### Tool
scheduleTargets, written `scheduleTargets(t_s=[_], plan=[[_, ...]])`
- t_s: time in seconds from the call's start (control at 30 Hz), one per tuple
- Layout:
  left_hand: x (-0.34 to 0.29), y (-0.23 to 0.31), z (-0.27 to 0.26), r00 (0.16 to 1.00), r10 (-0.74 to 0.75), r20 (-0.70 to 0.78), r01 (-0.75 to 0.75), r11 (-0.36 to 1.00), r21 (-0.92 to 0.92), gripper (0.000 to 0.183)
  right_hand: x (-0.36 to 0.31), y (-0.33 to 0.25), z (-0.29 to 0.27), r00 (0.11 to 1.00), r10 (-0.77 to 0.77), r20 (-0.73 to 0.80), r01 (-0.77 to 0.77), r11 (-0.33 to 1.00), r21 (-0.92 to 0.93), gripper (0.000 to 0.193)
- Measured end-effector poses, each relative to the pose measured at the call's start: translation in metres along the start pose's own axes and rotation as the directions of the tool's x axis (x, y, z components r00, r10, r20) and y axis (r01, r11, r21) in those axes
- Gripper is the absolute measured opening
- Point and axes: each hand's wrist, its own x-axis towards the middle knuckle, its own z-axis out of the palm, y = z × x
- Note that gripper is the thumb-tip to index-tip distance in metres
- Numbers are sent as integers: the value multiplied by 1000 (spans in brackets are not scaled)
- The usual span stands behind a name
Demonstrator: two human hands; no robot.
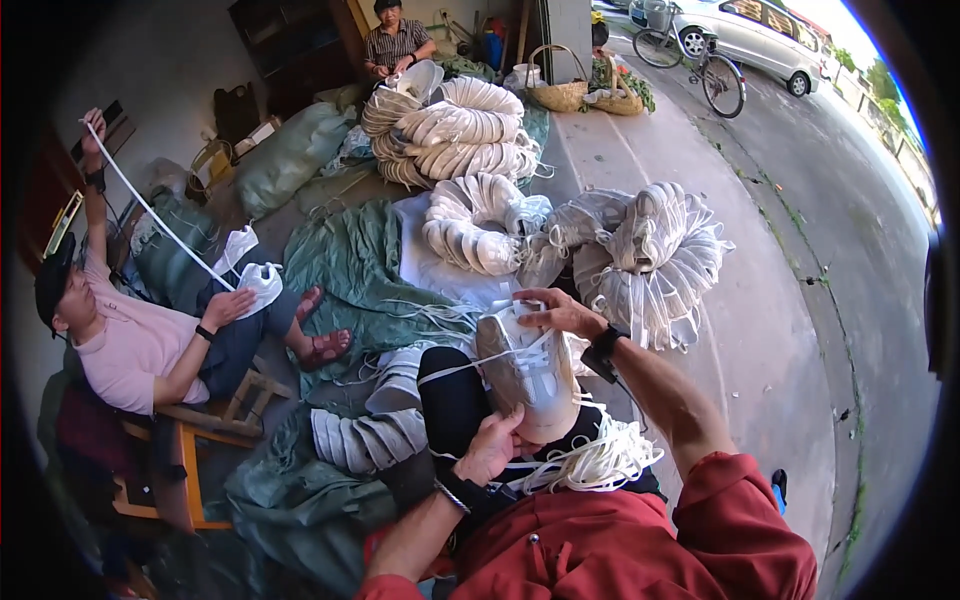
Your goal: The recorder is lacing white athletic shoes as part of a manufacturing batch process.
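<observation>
A pale beige and white sneaker (512,392) lies over my lap, its toe toward me and white laces running across its front. My left hand (492,446) is closed on the toe end, thumb on top. At the far end my right hand (568,312) has its fingers curled over the opening near the tongue; the fingertips are partly hidden. One lace end trails left across my dark trouser leg. Beside the toe, a loose heap of white shoelaces (612,458) rests on my lap.
Ring-shaped stacks of shoe uppers (655,255) stand ahead, with a taller pile (455,130) behind. More uppers (368,440) lie at left on green sheeting (345,260). A seated co-worker (140,350) pulls a long white lace; another person (395,45) sits at the back.
</observation>
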Motion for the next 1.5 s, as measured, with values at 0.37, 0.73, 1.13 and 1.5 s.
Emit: scheduleTargets(t_s=[0.37, 0.73, 1.13, 1.5], plan=[[-20, 17, -12, 949, 223, -224, -92, 874, 478, 29, 10, -23, 24, 975, -206, 87, 223, 921, -319, 49], [-4, 57, -53, 890, 455, 35, -392, 801, -453, 20, -6, -24, 36, 991, -136, 0, 136, 987, -80, 50], [-152, 32, -257, 725, 423, -543, -667, 236, -707, 28, -126, -41, -189, 817, 161, -554, 462, 392, 795, 14], [-145, 26, -446, 629, 509, -587, -738, 628, -246, 28, -316, -54, -271, 331, 353, -875, 742, 476, 472, 18]])
